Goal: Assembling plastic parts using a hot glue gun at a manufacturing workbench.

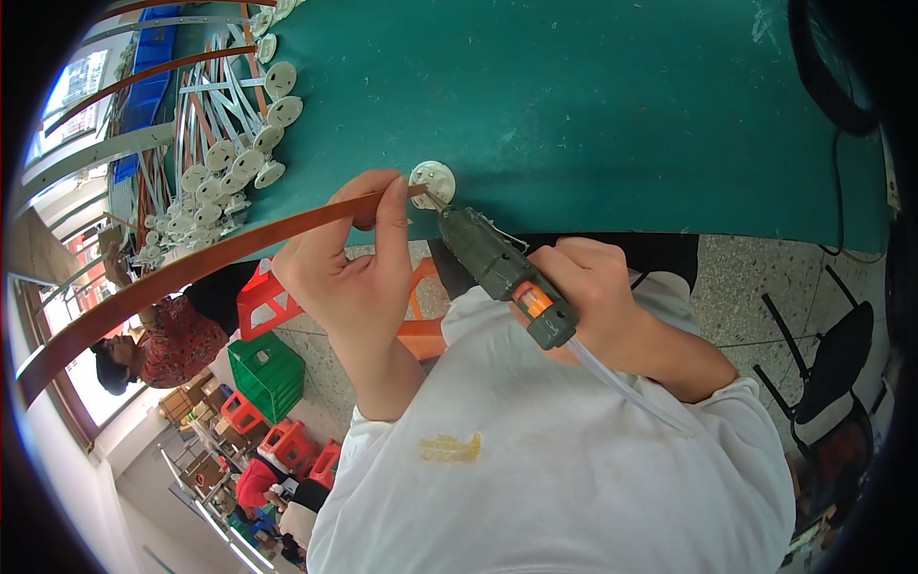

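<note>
Between the thumb and fingers of my left hand (359,273) is pinched a long, flat brown strip (225,247), running off to the far left. Its end lies over a small round white disc (442,177) near the table's front edge. My right hand (595,287) is wrapped around a dark green glue gun (478,251) with an orange part on its side. The gun's nozzle points at the strip's end on the disc; whether it touches is too small to tell. A pale glue stick (631,392) trails from the gun's back.
Several white discs (247,165) with strips attached lie piled on the left of the green table (612,115). A black cable (834,191) hangs at the right edge. Stools, a green crate (268,373), a black chair (834,359) and other people are beyond the table.
</note>
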Demonstrator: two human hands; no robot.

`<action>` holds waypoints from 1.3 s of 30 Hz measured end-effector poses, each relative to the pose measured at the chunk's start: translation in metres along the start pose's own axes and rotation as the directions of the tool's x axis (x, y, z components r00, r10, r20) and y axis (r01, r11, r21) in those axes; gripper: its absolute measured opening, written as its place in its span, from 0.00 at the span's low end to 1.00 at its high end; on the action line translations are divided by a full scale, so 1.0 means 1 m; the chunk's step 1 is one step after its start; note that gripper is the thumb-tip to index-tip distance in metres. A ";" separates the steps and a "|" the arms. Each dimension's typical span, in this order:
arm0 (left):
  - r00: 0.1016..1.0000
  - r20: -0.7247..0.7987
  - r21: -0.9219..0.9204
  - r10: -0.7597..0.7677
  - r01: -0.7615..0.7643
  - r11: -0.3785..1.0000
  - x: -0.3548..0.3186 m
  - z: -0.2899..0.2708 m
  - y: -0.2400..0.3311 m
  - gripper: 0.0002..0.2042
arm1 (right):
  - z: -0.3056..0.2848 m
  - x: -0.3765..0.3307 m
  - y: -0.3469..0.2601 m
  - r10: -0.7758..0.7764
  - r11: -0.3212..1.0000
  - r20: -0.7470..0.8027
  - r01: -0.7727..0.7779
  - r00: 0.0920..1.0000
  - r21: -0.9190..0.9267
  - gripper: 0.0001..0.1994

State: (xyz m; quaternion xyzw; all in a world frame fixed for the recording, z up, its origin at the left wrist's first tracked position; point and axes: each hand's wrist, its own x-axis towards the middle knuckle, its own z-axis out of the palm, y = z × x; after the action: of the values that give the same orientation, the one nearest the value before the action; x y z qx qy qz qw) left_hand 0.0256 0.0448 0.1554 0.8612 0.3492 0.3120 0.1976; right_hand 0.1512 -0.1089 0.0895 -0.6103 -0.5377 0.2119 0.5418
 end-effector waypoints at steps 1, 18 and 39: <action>1.000 0.009 0.008 -0.006 0.006 1.000 0.000 0.000 0.001 0.05 | 0.000 -0.001 -0.001 0.001 1.000 0.000 -0.001 1.000 0.000 0.11; 0.997 -0.059 -0.032 -0.053 0.051 0.998 0.004 0.004 0.004 0.03 | 0.001 0.001 0.000 -0.008 1.000 -0.008 0.008 1.000 -0.008 0.11; 1.000 0.002 -0.031 -0.011 0.011 0.999 0.001 0.001 0.001 0.04 | -0.008 -0.004 0.000 0.028 0.999 0.052 -0.026 0.998 -0.040 0.14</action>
State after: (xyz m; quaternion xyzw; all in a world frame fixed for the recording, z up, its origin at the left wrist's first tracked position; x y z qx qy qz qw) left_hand 0.0275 0.0442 0.1553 0.8563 0.3490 0.3155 0.2132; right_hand 0.1568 -0.1164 0.0910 -0.6222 -0.5473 0.2247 0.5126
